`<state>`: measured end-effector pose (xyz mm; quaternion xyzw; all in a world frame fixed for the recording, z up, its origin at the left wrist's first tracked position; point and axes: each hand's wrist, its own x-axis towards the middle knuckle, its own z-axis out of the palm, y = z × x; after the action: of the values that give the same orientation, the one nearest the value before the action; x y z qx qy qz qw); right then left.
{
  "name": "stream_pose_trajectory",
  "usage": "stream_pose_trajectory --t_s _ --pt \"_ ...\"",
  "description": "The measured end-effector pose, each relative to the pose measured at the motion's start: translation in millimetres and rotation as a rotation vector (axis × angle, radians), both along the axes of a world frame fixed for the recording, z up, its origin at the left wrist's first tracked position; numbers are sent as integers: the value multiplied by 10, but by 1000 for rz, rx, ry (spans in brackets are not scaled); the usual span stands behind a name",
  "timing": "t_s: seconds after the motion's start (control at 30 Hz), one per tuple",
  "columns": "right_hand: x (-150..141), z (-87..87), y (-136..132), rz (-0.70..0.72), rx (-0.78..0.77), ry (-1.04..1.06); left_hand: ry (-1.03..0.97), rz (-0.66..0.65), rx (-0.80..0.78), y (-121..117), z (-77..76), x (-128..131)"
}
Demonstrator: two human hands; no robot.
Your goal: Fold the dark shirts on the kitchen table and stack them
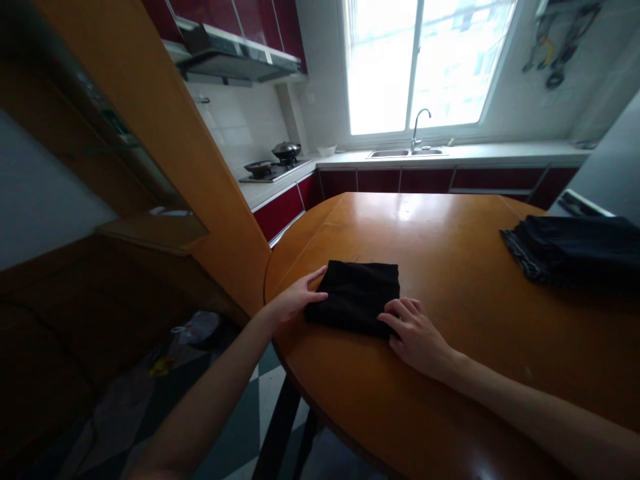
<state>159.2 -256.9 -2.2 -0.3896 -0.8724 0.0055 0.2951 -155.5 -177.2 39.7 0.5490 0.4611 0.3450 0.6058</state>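
A folded black cloth garment lies flat on the round wooden table, close to its left edge; which garment it is, I cannot tell. My left hand rests against the left side of the cloth. Its thumb lies on top while the index finger stretches along the edge, apart from the thumb; the other fingers are mostly hidden. At the near right corner, my right hand has its fingers curled and pinched on the cloth.
A pile of folded dark jeans sits at the table's right side. Beyond the wooden table are a counter with a sink and a stove with a lidded wok. To the left stands a wooden cabinet frame.
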Motion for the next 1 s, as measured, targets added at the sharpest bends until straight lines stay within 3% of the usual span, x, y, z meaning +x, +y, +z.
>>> stream_pose_trajectory --t_s 0.1,0.23,0.33,0.4,0.5,0.63,0.77,0.9,1.0 --pt "-13 -23 -51 -1 17 -30 63 -42 41 -42 -67 -43" --pt "-32 -22 -100 11 68 -94 299 -42 265 -21 -81 -81" --pt "-43 -16 -101 9 103 -138 527 16 486 -90 9 -20" --pt "-47 -20 -94 4 122 -158 644 -77 700 -207 97 64" --pt "-44 -28 -84 1 132 -173 748 -357 887 -390 177 186" --pt "-26 -33 -84 -16 129 -162 843 -399 955 -470 90 224" --pt "-2 -40 -94 -16 127 -155 811 -423 971 -470 35 150" --pt "-4 -71 -93 9 122 -155 742 -544 767 -451 256 171" --pt "-29 -95 -83 9 117 -152 693 -444 748 -321 371 408"
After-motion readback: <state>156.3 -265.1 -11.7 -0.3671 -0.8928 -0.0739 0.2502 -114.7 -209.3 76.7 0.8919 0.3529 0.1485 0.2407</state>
